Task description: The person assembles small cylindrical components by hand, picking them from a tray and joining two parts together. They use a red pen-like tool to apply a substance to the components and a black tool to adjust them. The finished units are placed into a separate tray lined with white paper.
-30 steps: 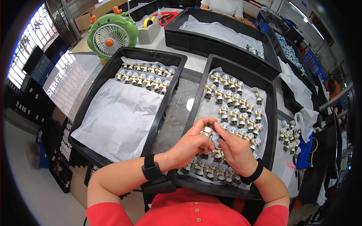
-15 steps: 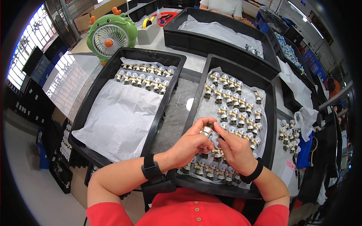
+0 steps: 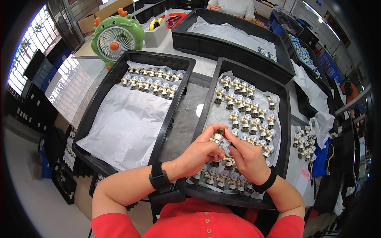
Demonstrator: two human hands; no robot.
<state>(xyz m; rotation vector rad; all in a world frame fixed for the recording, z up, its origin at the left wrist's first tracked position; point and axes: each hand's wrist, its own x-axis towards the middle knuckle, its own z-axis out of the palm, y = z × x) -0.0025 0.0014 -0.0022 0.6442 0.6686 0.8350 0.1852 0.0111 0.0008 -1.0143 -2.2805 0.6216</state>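
Over the right-hand black tray (image 3: 283, 154) I hold a small figurine (image 3: 218, 137) between both hands, its dark base end upward and its white-and-gold body partly covered by fingers. My left hand (image 3: 201, 150) is closed around its left side, while the fingertips of my right hand (image 3: 247, 155) pinch near its dark end. Beneath and beyond my hands, rows of similar figurines (image 3: 246, 122) with pale blue-grey hair lie on white paper. The left black tray (image 3: 92, 104) has two rows of figurines (image 3: 147, 84) at its far end, with bare white paper (image 3: 125, 123) in front.
A green cartoon-shaped fan (image 3: 115, 37) stands behind the left tray, beside a tape dispenser (image 3: 156, 35). Another deep black tray (image 3: 198, 43) sits at the back, near a person in grey (image 3: 238, 7). More figurines (image 3: 304, 142) lie to the right, by a blue bin (image 3: 322, 162).
My hands and the figurine stay almost still. At the back, the other person's hand has come into view.
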